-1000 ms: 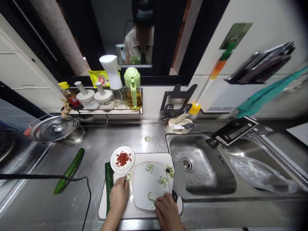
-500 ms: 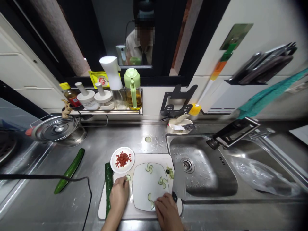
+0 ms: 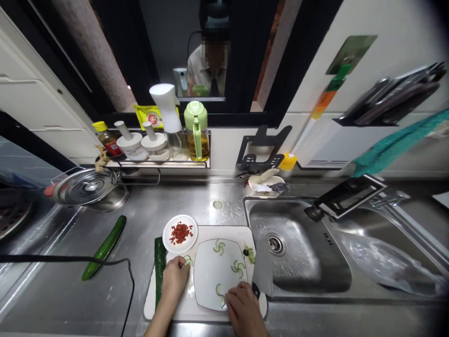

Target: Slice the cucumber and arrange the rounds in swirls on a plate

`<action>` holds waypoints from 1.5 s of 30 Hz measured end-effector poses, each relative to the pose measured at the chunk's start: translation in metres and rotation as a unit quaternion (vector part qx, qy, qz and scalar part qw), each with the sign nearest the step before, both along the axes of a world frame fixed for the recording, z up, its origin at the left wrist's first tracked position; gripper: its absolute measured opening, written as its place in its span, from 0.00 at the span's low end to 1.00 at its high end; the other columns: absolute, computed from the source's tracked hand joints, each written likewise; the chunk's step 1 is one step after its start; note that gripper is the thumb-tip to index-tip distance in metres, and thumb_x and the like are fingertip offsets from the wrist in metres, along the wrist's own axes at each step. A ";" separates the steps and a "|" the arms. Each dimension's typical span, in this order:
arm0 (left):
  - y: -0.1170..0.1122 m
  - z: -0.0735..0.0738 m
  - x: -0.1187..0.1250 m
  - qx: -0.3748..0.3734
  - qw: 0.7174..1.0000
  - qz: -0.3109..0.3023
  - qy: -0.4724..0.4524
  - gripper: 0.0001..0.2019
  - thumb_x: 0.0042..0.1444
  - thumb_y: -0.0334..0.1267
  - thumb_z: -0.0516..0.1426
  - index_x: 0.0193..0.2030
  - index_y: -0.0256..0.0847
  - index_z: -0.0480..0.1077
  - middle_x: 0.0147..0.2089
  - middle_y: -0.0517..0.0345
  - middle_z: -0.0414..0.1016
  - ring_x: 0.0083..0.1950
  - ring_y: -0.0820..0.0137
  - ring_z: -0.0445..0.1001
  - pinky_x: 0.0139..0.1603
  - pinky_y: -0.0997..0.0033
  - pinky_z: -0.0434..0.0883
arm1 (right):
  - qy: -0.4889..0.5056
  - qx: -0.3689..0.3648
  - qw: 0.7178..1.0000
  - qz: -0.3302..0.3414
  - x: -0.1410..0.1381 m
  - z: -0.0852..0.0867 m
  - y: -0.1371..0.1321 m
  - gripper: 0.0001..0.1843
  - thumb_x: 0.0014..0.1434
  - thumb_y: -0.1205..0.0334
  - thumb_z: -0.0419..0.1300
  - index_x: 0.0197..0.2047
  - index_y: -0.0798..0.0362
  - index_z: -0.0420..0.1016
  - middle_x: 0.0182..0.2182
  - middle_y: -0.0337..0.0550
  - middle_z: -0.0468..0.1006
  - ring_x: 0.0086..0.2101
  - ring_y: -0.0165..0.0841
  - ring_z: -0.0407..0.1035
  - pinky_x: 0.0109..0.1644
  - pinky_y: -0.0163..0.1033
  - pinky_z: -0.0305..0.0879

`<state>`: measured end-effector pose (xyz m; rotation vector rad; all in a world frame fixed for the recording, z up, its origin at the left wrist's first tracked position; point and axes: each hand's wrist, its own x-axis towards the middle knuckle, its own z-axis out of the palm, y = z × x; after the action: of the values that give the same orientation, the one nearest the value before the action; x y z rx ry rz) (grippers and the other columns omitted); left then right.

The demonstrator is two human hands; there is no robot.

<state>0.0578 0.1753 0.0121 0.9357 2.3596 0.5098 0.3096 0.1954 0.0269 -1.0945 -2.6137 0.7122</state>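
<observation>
My left hand is over the left of the cutting board, its fingers pinched at thin cucumber slices beside the plate. Resting by the lower right edge of the white square plate is my right hand, fingers bent loosely, fingertips close to a curved cucumber piece. Two pinwheels of cucumber slices decorate the plate's upper and right parts. A whole cucumber lies along the board's left edge. Red berries fill the middle of a small round dish at the board's top corner.
A knife lies at the board's right, its blade reaching toward the sink. Cucumber scraps sit nearby. Another cucumber and a black cable are at left. Behind stands a rack with an oil jug and jars.
The cucumber slices at my left fingertips show as more than one piece, spread further apart. My right hand has stayed in place. The whole view has shifted slightly.
</observation>
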 end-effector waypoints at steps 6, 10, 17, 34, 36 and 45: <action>-0.003 0.003 0.002 0.027 0.999 0.005 -0.016 0.04 0.49 0.35 0.54 0.25 0.42 0.63 0.24 0.63 0.70 0.27 0.73 0.69 0.32 0.77 0.60 | 0.019 -0.026 0.999 -0.015 -0.003 0.001 0.002 0.11 0.57 0.70 0.51 0.40 0.47 0.70 0.38 0.41 0.75 0.46 0.39 0.61 0.48 0.44 0.58; -0.005 0.013 0.008 0.093 0.990 0.010 -0.108 0.06 0.47 0.41 0.56 0.26 0.41 0.65 0.24 0.65 0.68 0.27 0.74 0.67 0.31 0.78 0.60 | 0.074 -0.067 0.994 -0.045 -0.014 0.003 0.008 0.11 0.54 0.71 0.52 0.38 0.49 0.71 0.34 0.41 0.75 0.40 0.37 0.65 0.50 0.47 0.58; 0.006 0.034 0.039 0.129 0.913 -0.005 -0.388 0.17 0.36 0.49 0.64 0.24 0.38 0.67 0.19 0.68 0.62 0.22 0.79 0.59 0.26 0.78 0.55 | 0.165 -0.281 0.929 -0.175 -0.044 0.013 0.038 0.14 0.50 0.62 0.57 0.40 0.52 0.75 0.38 0.46 0.77 0.42 0.39 0.67 0.48 0.44 0.60; 0.012 0.040 0.072 -0.032 0.727 0.196 -0.657 0.22 0.41 0.53 0.64 0.36 0.38 0.66 0.20 0.65 0.69 0.16 0.83 0.61 0.17 0.84 0.48 | 0.167 -0.344 0.919 -0.095 -0.040 0.054 0.065 0.04 0.48 0.63 0.59 0.26 0.51 0.74 0.26 0.37 0.75 0.31 0.31 0.67 0.36 0.35 0.58; 0.013 0.040 0.073 -0.020 0.710 0.193 -0.677 0.20 0.40 0.47 0.66 0.34 0.38 0.66 0.21 0.65 0.70 0.17 0.84 0.63 0.17 0.85 0.50 | 0.155 -0.334 0.926 -0.085 -0.039 0.055 0.066 0.03 0.47 0.63 0.60 0.26 0.51 0.75 0.25 0.37 0.75 0.32 0.31 0.67 0.38 0.35 0.58; 0.010 0.029 0.064 0.037 0.812 0.150 -0.563 0.18 0.34 0.39 0.66 0.34 0.38 0.69 0.20 0.67 0.68 0.21 0.80 0.67 0.20 0.82 0.52 | 0.063 -0.306 0.947 -0.071 -0.034 0.042 0.070 0.07 0.48 0.66 0.55 0.29 0.52 0.75 0.26 0.37 0.76 0.31 0.30 0.68 0.35 0.33 0.60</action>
<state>0.1222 0.1850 0.0416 0.1226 1.3571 0.9522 0.2759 0.2654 0.0690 -1.3102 -2.2211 1.5617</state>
